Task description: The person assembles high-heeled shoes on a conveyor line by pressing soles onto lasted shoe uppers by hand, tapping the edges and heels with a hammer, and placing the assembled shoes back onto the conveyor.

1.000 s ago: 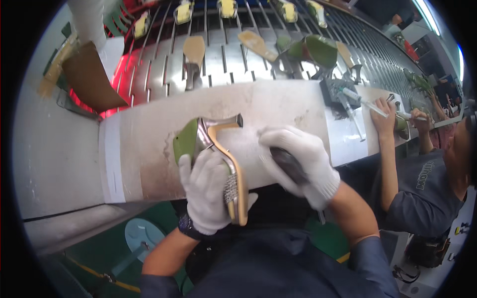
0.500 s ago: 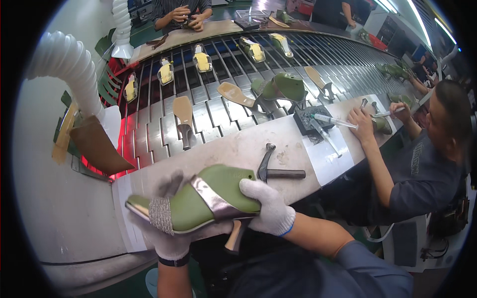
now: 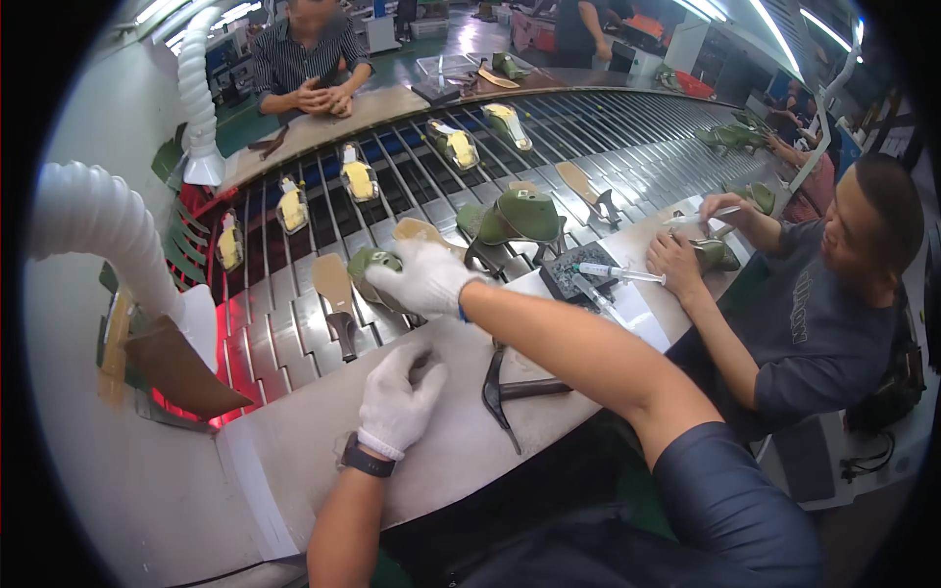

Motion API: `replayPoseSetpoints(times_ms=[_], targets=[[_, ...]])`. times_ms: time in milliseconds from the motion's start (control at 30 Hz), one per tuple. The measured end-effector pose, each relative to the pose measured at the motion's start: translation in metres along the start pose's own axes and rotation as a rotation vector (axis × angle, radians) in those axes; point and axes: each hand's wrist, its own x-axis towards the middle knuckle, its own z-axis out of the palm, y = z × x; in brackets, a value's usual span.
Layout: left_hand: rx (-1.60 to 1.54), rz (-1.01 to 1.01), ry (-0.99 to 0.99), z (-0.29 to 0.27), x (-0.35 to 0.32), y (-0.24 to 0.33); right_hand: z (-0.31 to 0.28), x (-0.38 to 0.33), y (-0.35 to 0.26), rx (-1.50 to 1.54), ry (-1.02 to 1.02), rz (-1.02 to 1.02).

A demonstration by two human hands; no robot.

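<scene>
1. Two gloved hands at work: the right hand [image 3: 426, 277] is stretched out over the slatted conveyor [image 3: 294, 333], fingers closed on a green shoe [image 3: 371, 267] at the belt's near edge. The left hand [image 3: 400, 399] rests loosely curled on the bench [image 3: 451, 461], clamped on nothing.
2. No real containers; the slats carry yellow lasts [image 3: 359, 178] and a tan insole [image 3: 333, 284].
3. A hammer [image 3: 502, 392] lies just right of the left hand, with bare bench beyond toward the front edge.
4. Half a second ago both hands held that shoe low over the bench; now it's out on the belt.
</scene>
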Motion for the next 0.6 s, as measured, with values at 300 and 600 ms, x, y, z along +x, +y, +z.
replayPoseSetpoints(times_ms=[300,600], targets=[[0.167,0.121,-0.003,-0.019,-0.001,-0.009,-0.170,0.139,0.149,-1.171,-0.376,0.024],[0.166,0.153,-0.037,-0.025,0.000,-0.012,-0.139,0.155,0.287,-0.572,-0.496,0.427]])
